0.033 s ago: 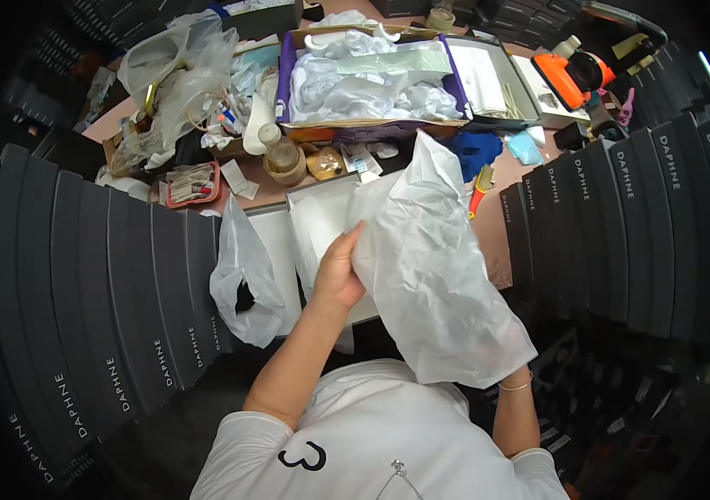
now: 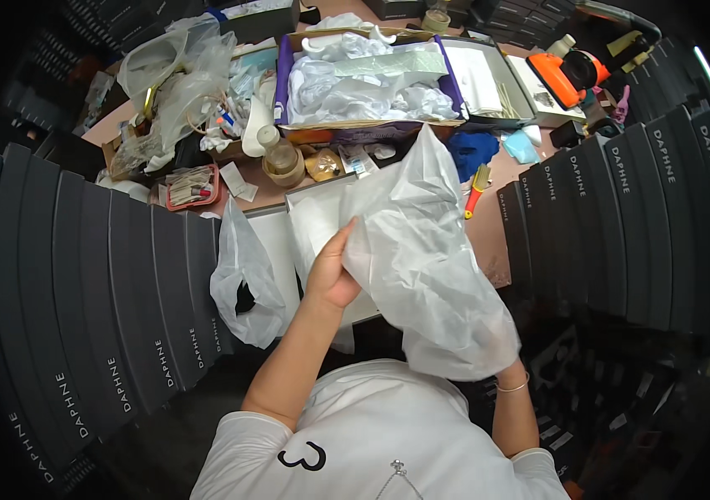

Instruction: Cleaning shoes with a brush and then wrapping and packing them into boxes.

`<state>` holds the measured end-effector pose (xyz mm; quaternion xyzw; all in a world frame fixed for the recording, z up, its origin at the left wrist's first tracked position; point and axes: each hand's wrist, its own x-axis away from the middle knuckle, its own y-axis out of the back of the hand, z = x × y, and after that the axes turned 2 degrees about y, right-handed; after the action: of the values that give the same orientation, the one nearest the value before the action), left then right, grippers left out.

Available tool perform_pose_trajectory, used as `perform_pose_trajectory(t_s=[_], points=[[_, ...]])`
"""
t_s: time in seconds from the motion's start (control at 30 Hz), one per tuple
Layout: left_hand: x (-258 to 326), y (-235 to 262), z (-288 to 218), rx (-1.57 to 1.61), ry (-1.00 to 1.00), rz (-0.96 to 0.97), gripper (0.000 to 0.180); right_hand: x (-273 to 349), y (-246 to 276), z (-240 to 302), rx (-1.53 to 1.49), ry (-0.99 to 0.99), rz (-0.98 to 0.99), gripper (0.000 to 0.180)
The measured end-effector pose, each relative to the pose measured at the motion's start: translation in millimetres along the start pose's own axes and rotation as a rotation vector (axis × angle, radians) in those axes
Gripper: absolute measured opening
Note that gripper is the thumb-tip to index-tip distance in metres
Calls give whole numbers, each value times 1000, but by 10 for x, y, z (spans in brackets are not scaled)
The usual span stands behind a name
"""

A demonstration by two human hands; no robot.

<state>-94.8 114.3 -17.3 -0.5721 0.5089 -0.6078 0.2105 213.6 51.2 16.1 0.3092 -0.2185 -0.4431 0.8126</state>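
Observation:
My left hand (image 2: 334, 271) is closed on the left edge of a crumpled white translucent bag (image 2: 422, 250), with the thumb toward the top. The bag spreads slantwise in front of my chest. At its lower right corner my right hand (image 2: 515, 369) goes in or behind the sheet, so only the wrist shows plainly and its fingers are hidden. Behind the bag lies an open shoebox (image 2: 309, 221) with white lining, partly covered. Left of my left forearm, another white bag (image 2: 242, 267) stands propped, with something dark showing in it.
Dark shoeboxes stand in rows at the left (image 2: 130, 292) and the right (image 2: 613, 242). At the back sits a purple carton (image 2: 284, 92) full of white wrapping. A glass jar (image 2: 280, 158), a red-handled brush (image 2: 477, 192), a pink tray (image 2: 217, 196) and an orange tool (image 2: 567, 79) lie around it.
The bag's lower right corner has shifted up and left and bunched more, along with my right hand. My left hand has moved slightly left with the bag's edge.

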Motion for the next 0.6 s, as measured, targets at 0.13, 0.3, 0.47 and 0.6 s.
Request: perform_pose_trajectory(t_s=[0.13, 0.3, 0.47, 0.6], points=[[292, -341, 117, -226, -191, 47, 68, 33, -440, 352, -896, -197, -380, 47], [684, 196, 925, -817, 205, 255, 64, 98, -892, 275, -754, -177, -566, 49], [930, 11, 1373, -982, 600, 571, 42, -41, -600, 221, 217, 15, -427, 31], [505, 234, 1220, -767, 572, 388, 58, -39, -437, -142, -639, -445, -490, 35]])
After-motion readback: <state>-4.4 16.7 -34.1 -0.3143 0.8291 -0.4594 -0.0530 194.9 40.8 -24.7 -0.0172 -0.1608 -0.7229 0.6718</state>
